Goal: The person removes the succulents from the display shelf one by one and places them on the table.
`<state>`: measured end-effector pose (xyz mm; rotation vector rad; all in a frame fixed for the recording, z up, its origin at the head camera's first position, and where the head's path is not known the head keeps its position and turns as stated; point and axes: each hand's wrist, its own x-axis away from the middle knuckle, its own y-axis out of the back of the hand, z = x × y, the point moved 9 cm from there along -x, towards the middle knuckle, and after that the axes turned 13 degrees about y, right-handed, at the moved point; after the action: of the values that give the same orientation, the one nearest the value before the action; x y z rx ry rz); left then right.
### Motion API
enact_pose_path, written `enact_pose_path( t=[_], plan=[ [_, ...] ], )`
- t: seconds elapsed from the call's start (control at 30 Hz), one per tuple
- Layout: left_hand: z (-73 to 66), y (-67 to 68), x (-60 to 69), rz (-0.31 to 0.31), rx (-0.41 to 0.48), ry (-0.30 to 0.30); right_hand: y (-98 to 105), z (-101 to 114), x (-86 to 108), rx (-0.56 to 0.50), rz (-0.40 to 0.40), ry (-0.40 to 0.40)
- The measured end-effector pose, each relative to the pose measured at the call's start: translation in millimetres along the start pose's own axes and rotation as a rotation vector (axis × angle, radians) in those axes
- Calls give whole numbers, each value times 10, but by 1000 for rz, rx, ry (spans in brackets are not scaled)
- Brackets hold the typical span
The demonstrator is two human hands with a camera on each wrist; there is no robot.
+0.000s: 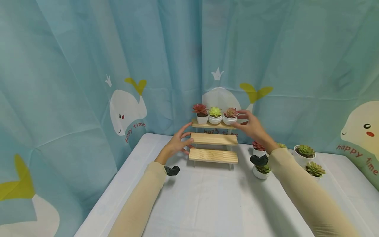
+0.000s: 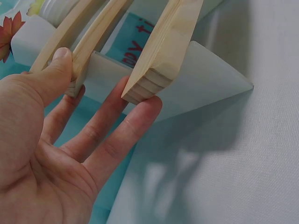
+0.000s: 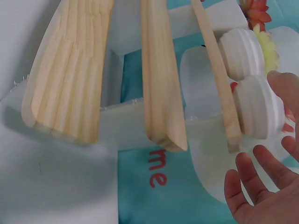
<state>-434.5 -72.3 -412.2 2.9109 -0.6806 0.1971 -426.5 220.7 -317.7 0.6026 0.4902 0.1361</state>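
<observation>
A three-step wooden shelf (image 1: 214, 139) stands on the table. On its top step sit a red succulent in a square white pot (image 1: 202, 118), a yellow-green one (image 1: 215, 115) and a pinkish one (image 1: 230, 116) in round white pots. My left hand (image 1: 176, 144) touches the shelf's left ends; in the left wrist view the thumb and fingers (image 2: 142, 114) of the hand (image 2: 56, 154) rest against the step ends. Beside the pinkish plant's pot (image 3: 259, 107), my right hand (image 3: 273, 186) has its fingers spread and relaxed, with its thumb close to the pot; contact is unclear.
On the table (image 1: 201, 204) to the shelf's right stand several potted succulents, among them a red one (image 1: 258, 148), a green one (image 1: 262, 171) and a larger one (image 1: 304, 154), partly behind my right arm. A blue curtain (image 1: 183, 59) with whale prints hangs behind.
</observation>
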Motion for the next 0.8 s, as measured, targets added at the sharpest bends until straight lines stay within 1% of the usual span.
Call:
enact_pose_path(
  t=[0.13,0.37,0.57,0.8],
  plan=[
    [-9,-18,-2,8,-3,-5,-48,-35,-34,-10,-17,-23],
    [3,2,-13,-5,-1,1,-85,-92,-94,-19,-56,-61],
    [6,-7,-16,8,0,-2,-109,-121,-109,-6,-63,-89],
    [16,1,-15,-3,7,10,-113,-105,-111,7,-80,-83]
  ],
)
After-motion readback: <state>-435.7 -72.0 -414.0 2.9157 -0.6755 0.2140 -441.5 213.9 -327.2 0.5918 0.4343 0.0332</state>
